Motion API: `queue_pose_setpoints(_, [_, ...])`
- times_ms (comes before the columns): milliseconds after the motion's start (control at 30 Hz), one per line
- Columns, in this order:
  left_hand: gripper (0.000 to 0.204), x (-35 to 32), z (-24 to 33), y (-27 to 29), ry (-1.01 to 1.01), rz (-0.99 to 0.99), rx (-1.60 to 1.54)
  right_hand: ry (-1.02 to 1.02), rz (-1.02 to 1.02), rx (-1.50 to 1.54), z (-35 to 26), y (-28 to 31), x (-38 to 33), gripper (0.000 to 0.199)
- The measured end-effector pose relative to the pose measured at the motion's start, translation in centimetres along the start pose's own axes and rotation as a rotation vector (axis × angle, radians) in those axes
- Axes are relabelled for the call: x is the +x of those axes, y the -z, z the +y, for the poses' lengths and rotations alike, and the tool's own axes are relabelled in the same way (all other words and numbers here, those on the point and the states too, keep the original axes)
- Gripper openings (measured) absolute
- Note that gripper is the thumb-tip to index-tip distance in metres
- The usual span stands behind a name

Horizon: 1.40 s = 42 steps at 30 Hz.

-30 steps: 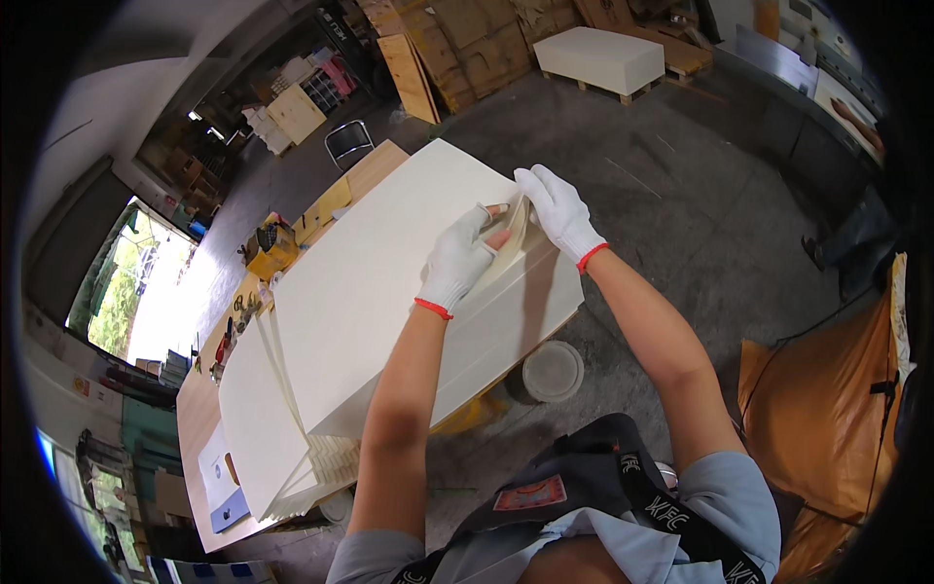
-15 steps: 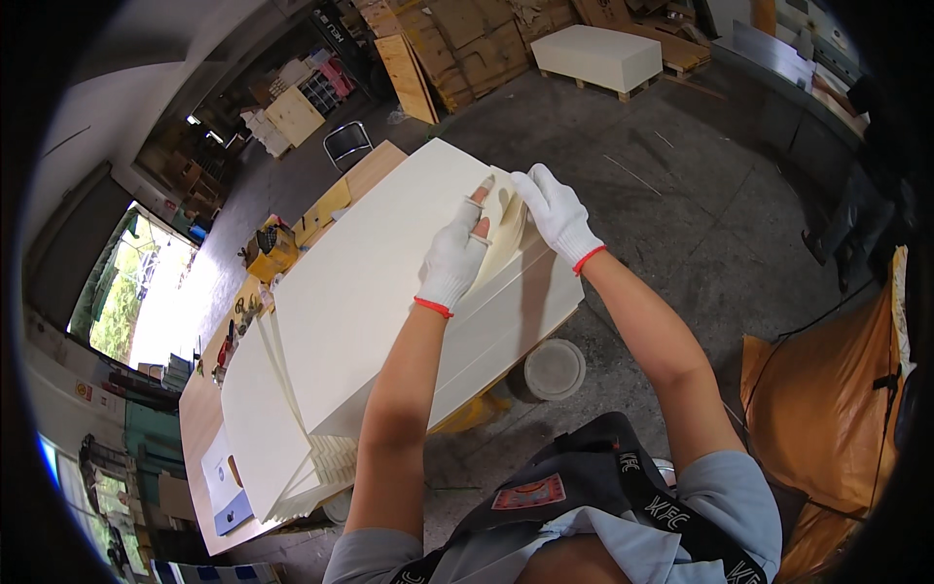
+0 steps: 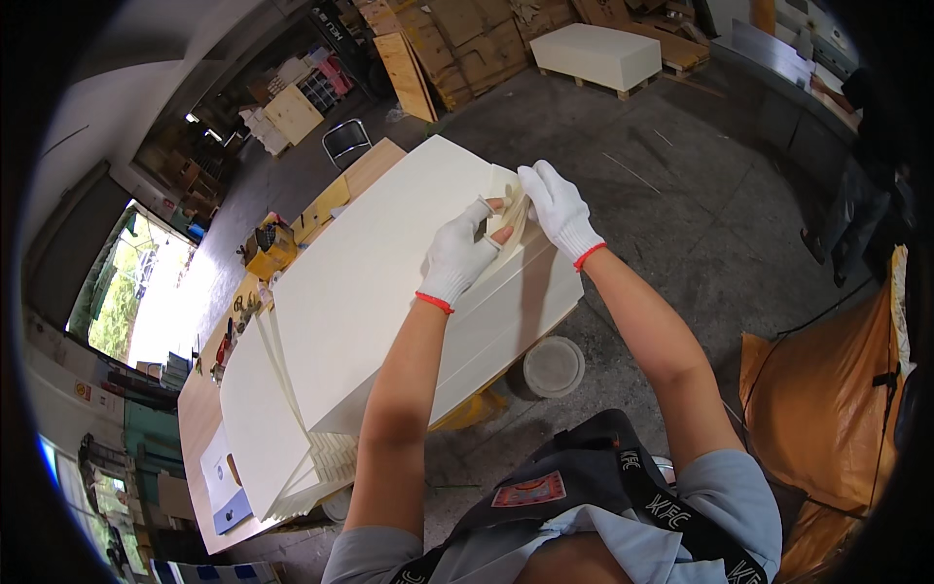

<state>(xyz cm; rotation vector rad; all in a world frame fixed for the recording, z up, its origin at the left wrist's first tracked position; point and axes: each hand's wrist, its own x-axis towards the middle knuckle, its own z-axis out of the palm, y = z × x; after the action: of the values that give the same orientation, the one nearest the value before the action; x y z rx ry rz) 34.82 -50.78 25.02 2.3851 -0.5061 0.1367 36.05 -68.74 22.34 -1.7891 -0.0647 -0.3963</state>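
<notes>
A tall stack of large white paper sheets [image 3: 379, 263] lies slantwise in front of me. At its right edge, several sheets [image 3: 513, 216] are bent up and fanned. My left hand [image 3: 461, 255], in a white glove with bare thumb and index fingertips, curls its fingers against these bent sheets. My right hand [image 3: 558, 206], also gloved, is closed round their outer edge near the far right corner. The fingertips of the right hand are partly hidden behind the paper.
A fanned pile of sheets [image 3: 263, 419] lies at the near left on the wooden table [image 3: 201, 389]. Beyond are a yellow tool box [image 3: 269, 255] and a chair [image 3: 345, 141]. A round lidded bucket [image 3: 554, 367] stands below the stack's right side. An orange cover [image 3: 817, 409] hangs at right.
My left hand's fingers have bent and shifted right toward the fanned sheets, the index no longer stretched forward. My right hand has stayed nearly in place at the edge.
</notes>
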Motion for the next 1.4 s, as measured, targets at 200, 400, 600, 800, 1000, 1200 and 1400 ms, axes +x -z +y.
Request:
queue_pose_setpoints(200, [0.044,0.0,0.2,0.1,-0.003,-0.010,-0.026,-0.007,0.003,0.003,0.4,0.0,0.3,0.051])
queue_pose_setpoints(400, [0.034,0.0,-0.6,-0.5,-0.018,0.075,0.119,0.000,-0.013,-0.019,0.2,-0.1,0.3,0.052])
queue_pose_setpoints(600, [0.034,-0.2,1.4,0.2,0.051,-0.059,0.102,0.004,0.024,-0.014,1.1,-0.2,0.4,0.051])
queue_pose_setpoints(800, [0.043,-0.3,1.1,0.1,0.010,-0.008,0.093,-0.004,0.027,-0.013,1.3,-0.2,0.6,0.051])
queue_pose_setpoints(1000, [0.037,-0.2,0.7,-0.3,0.035,0.042,0.101,-0.005,0.019,-0.028,0.5,-0.1,0.2,0.053])
queue_pose_setpoints(1200, [0.038,-0.2,1.5,0.2,0.028,-0.042,0.108,-0.028,0.020,0.029,0.9,-0.1,0.2,0.051])
queue_pose_setpoints(1400, [0.042,-0.3,1.3,-0.1,-0.022,-0.029,0.111,-0.020,0.047,0.068,1.5,-0.1,0.4,0.049])
